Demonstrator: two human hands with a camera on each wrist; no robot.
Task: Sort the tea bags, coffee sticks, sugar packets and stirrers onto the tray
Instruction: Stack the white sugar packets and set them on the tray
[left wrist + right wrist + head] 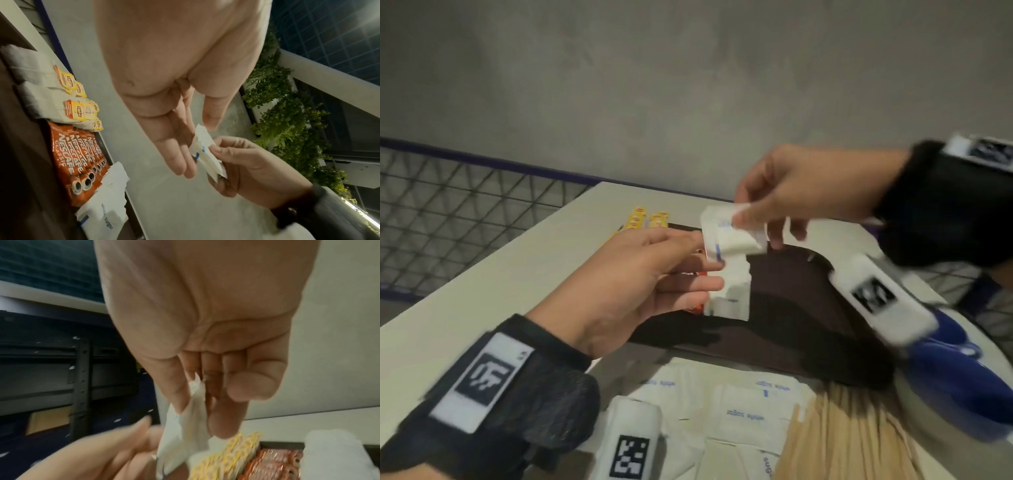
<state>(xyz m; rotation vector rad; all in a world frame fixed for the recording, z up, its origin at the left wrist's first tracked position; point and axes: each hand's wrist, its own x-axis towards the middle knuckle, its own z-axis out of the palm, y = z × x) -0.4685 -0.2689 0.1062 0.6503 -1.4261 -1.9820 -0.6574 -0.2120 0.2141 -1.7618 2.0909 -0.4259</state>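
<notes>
A small bunch of white sugar packets (732, 236) (207, 155) (180, 434) hangs above the dark brown tray (808, 308). My right hand (750, 222) (197, 415) pinches its top edge. My left hand (709, 253) (197, 146) holds its left side between thumb and fingers. On the tray below stands a stack of sugar packets (729, 294) (107, 203). Beside it lie orange coffee sticks (78, 159) (697, 310), then yellow-tagged tea bags (72, 99) (640, 219). Wooden stirrers (842, 435) and loose sugar packets (739, 411) lie on the table in front of the tray.
The white table (482, 291) ends at a grey wall behind the tray. A mesh railing (448, 212) runs past its left edge. A blue object (962, 377) sits on something white and round at the right.
</notes>
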